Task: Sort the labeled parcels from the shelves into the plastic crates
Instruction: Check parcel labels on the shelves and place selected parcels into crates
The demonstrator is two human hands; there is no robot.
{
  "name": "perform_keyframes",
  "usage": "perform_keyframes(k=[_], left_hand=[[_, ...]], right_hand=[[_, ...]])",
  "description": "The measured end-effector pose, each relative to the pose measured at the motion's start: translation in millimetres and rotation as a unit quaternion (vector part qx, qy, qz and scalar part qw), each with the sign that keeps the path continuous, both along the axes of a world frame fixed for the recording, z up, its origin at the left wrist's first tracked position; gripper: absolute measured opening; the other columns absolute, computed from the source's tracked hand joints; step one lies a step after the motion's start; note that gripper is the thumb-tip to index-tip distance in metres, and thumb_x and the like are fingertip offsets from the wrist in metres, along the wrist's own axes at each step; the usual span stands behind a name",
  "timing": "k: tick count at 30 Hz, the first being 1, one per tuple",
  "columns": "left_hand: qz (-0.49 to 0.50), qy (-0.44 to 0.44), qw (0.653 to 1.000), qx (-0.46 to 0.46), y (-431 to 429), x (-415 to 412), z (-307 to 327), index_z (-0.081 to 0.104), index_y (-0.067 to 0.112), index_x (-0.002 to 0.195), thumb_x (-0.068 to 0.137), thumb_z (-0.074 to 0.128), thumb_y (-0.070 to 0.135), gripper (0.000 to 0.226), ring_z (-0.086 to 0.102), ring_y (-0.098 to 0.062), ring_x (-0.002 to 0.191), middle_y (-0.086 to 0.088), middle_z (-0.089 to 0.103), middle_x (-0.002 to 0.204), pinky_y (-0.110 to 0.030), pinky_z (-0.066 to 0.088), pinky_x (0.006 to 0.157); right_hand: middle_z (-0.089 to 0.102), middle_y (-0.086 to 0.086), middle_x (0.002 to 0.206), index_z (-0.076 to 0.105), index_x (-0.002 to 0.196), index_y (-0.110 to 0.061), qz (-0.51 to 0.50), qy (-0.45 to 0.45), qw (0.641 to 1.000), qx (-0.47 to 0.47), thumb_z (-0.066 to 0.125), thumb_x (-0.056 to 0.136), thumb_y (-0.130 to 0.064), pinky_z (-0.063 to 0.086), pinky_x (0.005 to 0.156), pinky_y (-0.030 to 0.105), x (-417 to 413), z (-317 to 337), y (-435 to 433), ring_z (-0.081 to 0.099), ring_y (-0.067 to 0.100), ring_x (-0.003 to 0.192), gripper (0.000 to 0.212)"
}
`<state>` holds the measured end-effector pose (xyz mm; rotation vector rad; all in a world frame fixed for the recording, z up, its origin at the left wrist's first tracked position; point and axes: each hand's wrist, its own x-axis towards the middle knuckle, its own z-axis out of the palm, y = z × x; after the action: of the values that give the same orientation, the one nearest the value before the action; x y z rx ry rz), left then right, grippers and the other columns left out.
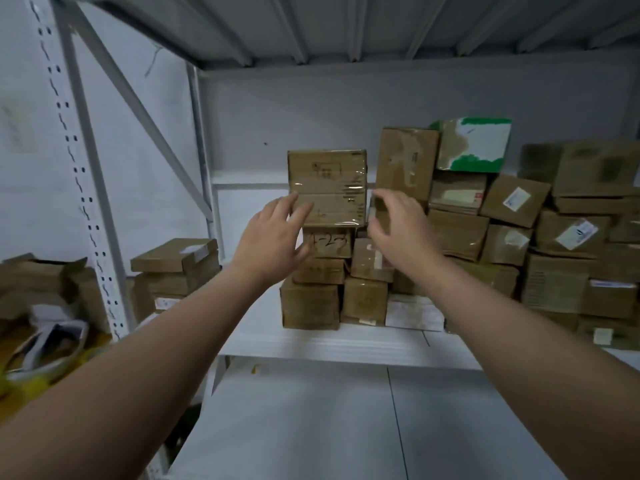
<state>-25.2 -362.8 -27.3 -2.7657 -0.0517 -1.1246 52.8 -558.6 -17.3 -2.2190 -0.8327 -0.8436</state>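
Cardboard, brown and bound in glossy clear tape, made up the top parcel (327,181), a squarish box with a faint printed mark on its face, sitting highest on a stack at the middle of the white metal shelf (346,344). The left hand (273,233) lay open, its straight fingers over the parcel's lower left corner. The right hand (398,230) hovered just beside the parcel's right edge, fingers loosely bent and holding nothing. Beneath it a smaller box (329,242) bore dark handwriting. More taped parcels (571,237) with white labels crowded the right, a green-and-white carton (472,143) uppermost. A perforated white upright (79,174) stood at left against a pale grey wall (311,109).
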Motion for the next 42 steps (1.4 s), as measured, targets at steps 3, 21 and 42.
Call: perform_keyframes(k=[3, 21, 42], left_hand=[[0.002, -0.008, 1.000, 0.016, 12.3, 29.4, 21.3, 0.025, 0.017, 0.150, 0.094, 0.053, 0.038, 0.066, 0.027, -0.030, 0.140, -0.012, 0.024, 0.156, -0.041, 0.028, 0.112], [-0.052, -0.001, 0.990, -0.131, 88.3, 170.6, 73.7, 0.015, 0.029, 0.149, 0.083, 0.067, 0.048, 0.086, 0.051, -0.036, 0.120, -0.013, 0.028, 0.150, -0.044, 0.047, 0.092], [-0.398, -0.140, 0.764, -0.489, 137.7, 96.7, 45.0, 0.015, 0.027, 0.146, 0.090, 0.019, 0.065, 0.067, 0.047, -0.014, 0.121, 0.001, 0.036, 0.143, -0.038, 0.043, 0.099]], right_hand=[[0.044, 0.001, 0.145, 0.040, 0.142, -0.017, -0.010, -0.021, 1.000, 0.019, 0.050, 0.096, -0.022, 0.034, 0.106, 0.033, 20.6, 23.4, 9.4, 0.037, 0.018, 0.135, 0.047], [0.044, 0.007, 0.143, 0.024, 0.149, -0.020, -0.067, 0.011, 0.997, 0.039, 0.050, 0.096, -0.037, 0.046, 0.097, 0.037, 112.2, 69.6, 99.1, 0.048, 0.024, 0.126, 0.061], [0.042, 0.000, 0.113, 0.051, 0.097, -0.023, -0.047, -0.060, 0.952, 0.297, 0.056, 0.094, -0.037, 0.033, 0.079, -0.001, 30.5, 57.0, 173.3, 0.044, -0.003, 0.094, 0.014]])
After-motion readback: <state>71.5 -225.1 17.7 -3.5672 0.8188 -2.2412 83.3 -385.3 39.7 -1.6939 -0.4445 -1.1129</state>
